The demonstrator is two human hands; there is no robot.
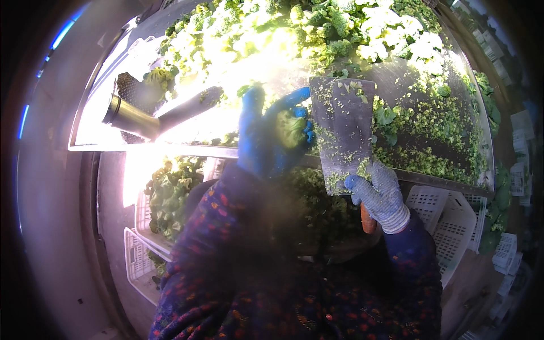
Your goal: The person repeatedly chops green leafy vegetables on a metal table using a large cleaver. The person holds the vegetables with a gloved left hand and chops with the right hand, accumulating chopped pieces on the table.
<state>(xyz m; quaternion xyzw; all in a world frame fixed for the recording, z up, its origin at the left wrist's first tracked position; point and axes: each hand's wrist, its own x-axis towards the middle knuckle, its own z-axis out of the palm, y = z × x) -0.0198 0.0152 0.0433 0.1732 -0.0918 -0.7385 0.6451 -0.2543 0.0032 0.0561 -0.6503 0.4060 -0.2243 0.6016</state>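
In a blue glove, my left hand (258, 139) is closed around a pale green piece of broccoli (289, 130) just above the table's near edge. Its thumb and forefinger point up and away, while the other fingers curl over the piece. My right hand (384, 195), in a whitish knit glove with a blue thumb tip, grips a cleaver. The cleaver's wide dark blade (344, 122) stretches away from me, strewn with green crumbs, its far left corner near my left forefinger. Below the glove pokes out its orange-brown handle (368, 220).
A large heap of broccoli (334, 28) covers the far part of the metal table (419, 76), partly lost in glare. Chopped crumbs (442, 133) lie at right. A metal cylinder with a dark handle-like end (136, 120) rests at left. White crates (445, 218) stand below, at both sides.
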